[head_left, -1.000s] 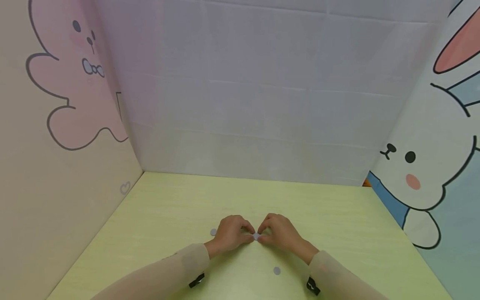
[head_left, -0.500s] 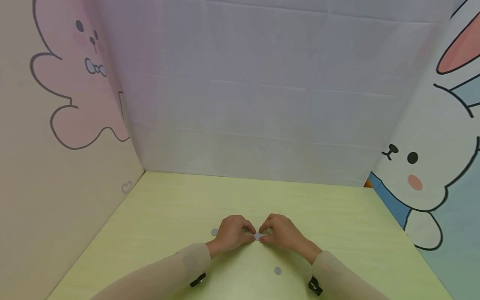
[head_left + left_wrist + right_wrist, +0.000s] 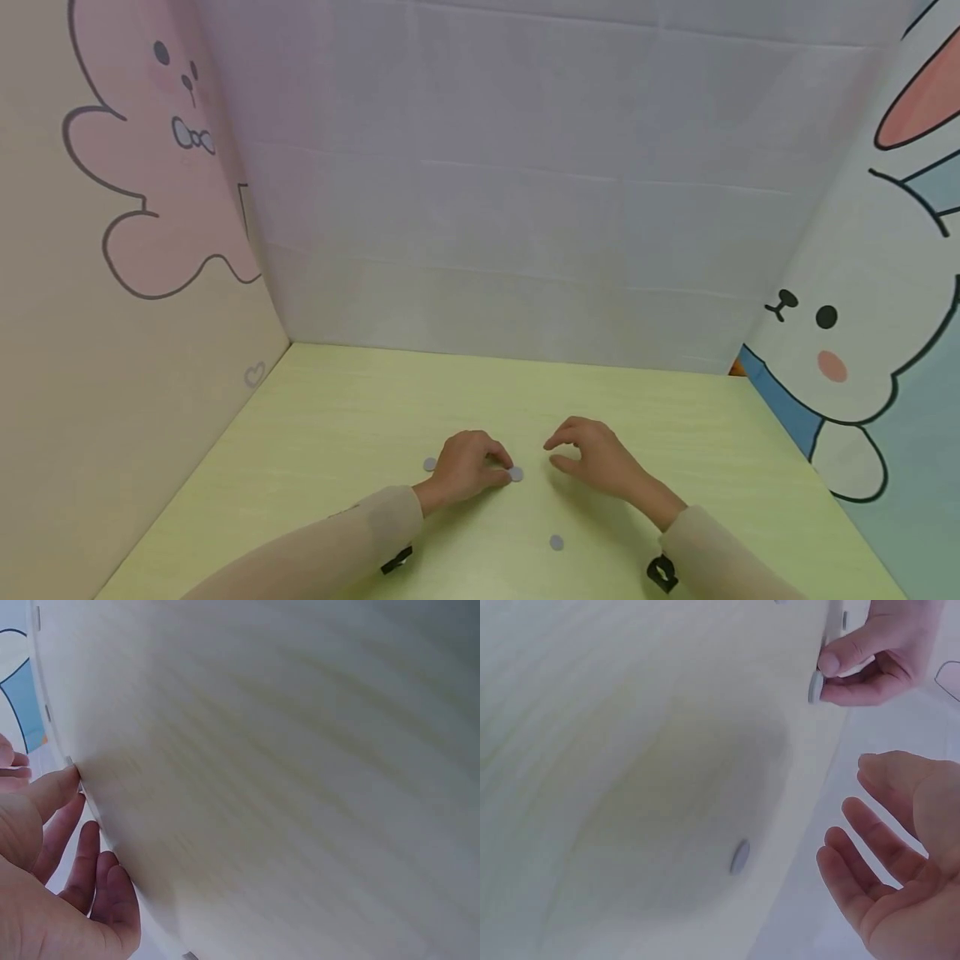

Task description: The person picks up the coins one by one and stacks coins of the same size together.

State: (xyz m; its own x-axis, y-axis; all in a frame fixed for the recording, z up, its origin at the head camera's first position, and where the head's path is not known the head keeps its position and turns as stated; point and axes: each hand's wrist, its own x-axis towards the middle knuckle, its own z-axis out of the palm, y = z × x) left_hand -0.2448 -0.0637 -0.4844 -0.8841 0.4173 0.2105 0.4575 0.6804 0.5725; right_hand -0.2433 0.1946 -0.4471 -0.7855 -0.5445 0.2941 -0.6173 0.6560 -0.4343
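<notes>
The left hand (image 3: 465,467) is pinching a grey disc (image 3: 517,473) by its edge. Right of that disc, across a gap, the right hand (image 3: 602,460) is hovering, fingers parted.

A small grey disc (image 3: 517,474) sat pinched at the left fingers (image 3: 491,478); three matching discs (image 3: 739,857) lay flat on the surface (image 3: 360,400), well apart.

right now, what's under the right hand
The right wrist view shows a grey disc on the table, apparently beneath the right hand; in the head view it is covered.
</notes>
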